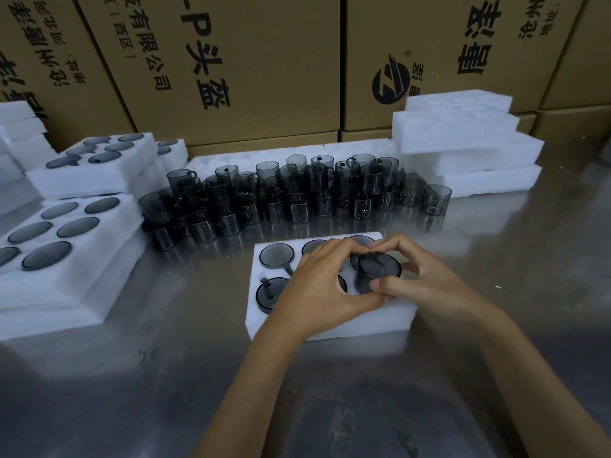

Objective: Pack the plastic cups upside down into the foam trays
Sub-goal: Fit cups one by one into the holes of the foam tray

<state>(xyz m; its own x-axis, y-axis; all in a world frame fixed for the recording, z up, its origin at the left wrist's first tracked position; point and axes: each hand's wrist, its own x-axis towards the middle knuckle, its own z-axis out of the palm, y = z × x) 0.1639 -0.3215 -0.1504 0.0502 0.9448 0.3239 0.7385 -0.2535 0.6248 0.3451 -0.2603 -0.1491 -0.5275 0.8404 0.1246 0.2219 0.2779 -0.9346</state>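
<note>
A white foam tray lies in front of me on the steel table. Several of its holes hold smoky grey plastic cups upside down, such as one at the far left. Another upside-down cup stands partly out of the tray's right front hole. My right hand grips it from the right, thumb at its near side. My left hand curls round it from the left, covering the tray's middle. A crowd of loose cups, some stacked, stands behind the tray.
Filled foam trays are stacked at the left, with more behind them. Empty foam trays are piled at the back right. A long foam piece lies behind the cups. Cardboard boxes wall off the back.
</note>
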